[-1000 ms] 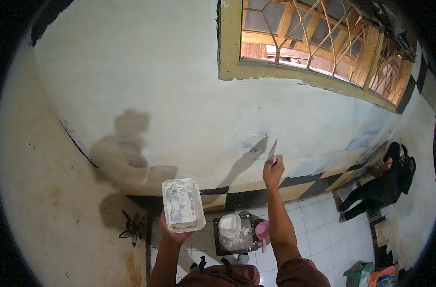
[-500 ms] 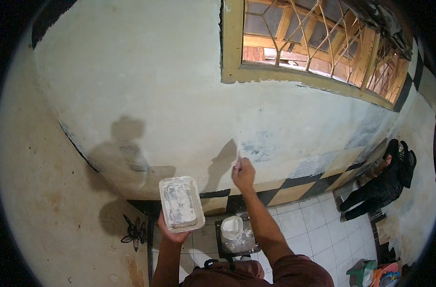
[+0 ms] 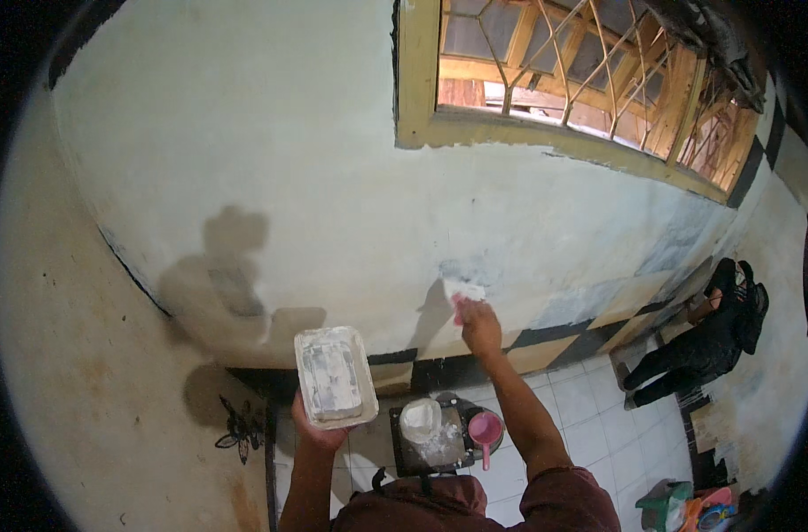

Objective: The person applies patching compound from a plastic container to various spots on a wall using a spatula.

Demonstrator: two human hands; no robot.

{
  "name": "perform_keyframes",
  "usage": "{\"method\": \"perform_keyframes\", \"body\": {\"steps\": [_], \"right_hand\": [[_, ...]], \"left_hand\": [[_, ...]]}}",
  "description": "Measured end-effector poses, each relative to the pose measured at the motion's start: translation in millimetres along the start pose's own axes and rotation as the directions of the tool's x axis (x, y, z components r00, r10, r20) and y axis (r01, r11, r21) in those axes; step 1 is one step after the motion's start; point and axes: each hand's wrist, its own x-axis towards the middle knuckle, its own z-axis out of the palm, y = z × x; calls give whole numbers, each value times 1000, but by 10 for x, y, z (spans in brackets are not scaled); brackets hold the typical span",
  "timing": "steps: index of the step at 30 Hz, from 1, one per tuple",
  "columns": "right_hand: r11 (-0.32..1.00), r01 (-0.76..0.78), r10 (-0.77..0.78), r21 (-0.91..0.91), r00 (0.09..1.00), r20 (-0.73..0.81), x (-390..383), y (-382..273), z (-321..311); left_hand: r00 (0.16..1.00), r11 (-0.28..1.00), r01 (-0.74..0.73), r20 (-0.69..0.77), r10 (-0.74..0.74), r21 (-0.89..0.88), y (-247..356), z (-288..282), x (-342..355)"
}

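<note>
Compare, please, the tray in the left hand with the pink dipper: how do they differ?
The tray is rectangular; the pink dipper is round with a straight handle. The tray is smeared with white material; the dipper looks plain pink. The left hand holds the tray; no hand holds the dipper. Both are open-topped.

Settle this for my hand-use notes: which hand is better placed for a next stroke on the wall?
Right, I'd judge: the right hand holds the flat tool at the wall, by the grey patch, while the left hand is occupied supporting the pale tray.
</note>
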Motion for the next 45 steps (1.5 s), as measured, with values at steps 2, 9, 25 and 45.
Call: {"method": "perform_keyframes", "body": {"steps": [2, 9, 25, 45], "right_hand": [[942, -248, 273, 225, 958, -90, 237, -203, -463], [819, -392, 557, 420, 718, -416, 1221, 271, -1223], [986, -8, 51, 168, 966, -253, 451, -833, 66], [910, -381, 414, 166, 805, -425, 253, 445, -505]], "left_hand": [[1000, 1000, 7, 3, -7, 18, 8, -72, -47], [992, 976, -95, 104, 75, 196, -32, -135, -47], [1000, 993, -8, 29, 5, 114, 172, -141, -109], [999, 1000, 18, 32, -19, 20, 3, -316, 132]]}}
